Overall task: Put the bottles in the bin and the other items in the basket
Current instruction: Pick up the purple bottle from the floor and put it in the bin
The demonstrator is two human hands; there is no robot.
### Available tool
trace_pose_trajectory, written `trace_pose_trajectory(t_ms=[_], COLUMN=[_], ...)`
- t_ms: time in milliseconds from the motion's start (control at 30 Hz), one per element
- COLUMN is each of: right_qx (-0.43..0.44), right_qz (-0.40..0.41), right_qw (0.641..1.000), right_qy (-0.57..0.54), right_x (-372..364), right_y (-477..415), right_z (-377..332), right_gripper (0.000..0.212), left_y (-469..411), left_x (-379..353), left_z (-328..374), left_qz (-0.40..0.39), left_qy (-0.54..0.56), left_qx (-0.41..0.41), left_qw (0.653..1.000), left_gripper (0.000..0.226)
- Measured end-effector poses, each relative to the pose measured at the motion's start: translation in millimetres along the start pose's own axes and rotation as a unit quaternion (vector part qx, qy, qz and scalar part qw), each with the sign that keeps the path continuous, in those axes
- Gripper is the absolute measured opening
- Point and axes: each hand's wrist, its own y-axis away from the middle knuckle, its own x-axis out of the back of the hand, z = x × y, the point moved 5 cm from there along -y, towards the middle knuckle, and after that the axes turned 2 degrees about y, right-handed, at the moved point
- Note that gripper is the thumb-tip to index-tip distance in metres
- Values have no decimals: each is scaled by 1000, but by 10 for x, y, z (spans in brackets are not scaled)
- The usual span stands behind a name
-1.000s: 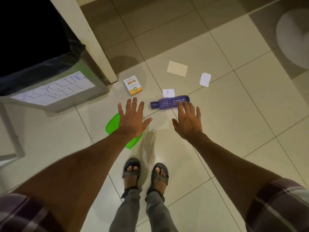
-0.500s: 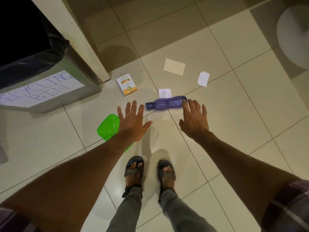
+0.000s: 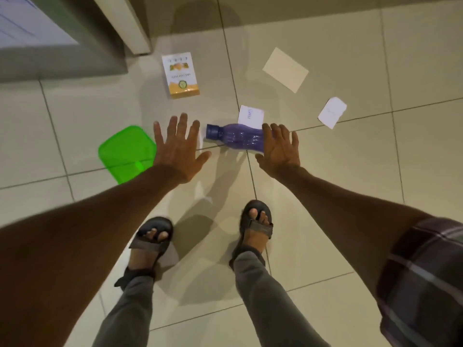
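A purple bottle [image 3: 235, 137] lies on its side on the tiled floor, cap pointing left. My right hand [image 3: 280, 150] hovers over its base end with fingers spread, covering that end. My left hand [image 3: 179, 149] is spread open just left of the cap, holding nothing. A green plastic lid [image 3: 125, 152] lies left of my left hand, partly under my wrist. An orange-and-white box [image 3: 180, 75] lies farther away. Three pieces of paper lie around: a beige card [image 3: 285, 69], a white note [image 3: 250, 115] behind the bottle, and a white slip [image 3: 332, 115] at the right.
The grey recycling bin [image 3: 57, 58] with a white label fills the top left corner, beside a white post [image 3: 127, 23]. My sandalled feet [image 3: 203, 236] stand just behind my hands on the tiles. No basket is in view.
The view has dropped closer to the floor and shifted right, pushing the bin to the corner. Both hands have moved down toward the bottle, the right one now over its base end.
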Motion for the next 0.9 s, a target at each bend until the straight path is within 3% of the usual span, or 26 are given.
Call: trace_pose_trajectory(t_ms=[500, 700, 900], right_qx=[48, 2, -8], right_qz=[-57, -58, -45], right_qw=[991, 992, 996], right_qy=[108, 115, 72], right_x=[-1218, -1037, -263], right_y=[-1188, -975, -353], right_z=[240, 191, -76], right_gripper=[84, 83, 84], left_y=[-673, -528, 7], left_x=[-1283, -1047, -272], left_z=[-4, -24, -76], left_qz=[-16, -14, 16], left_qy=[47, 63, 91], left_qx=[49, 76, 121], left_qw=[998, 995, 988], left_gripper=[74, 75, 77])
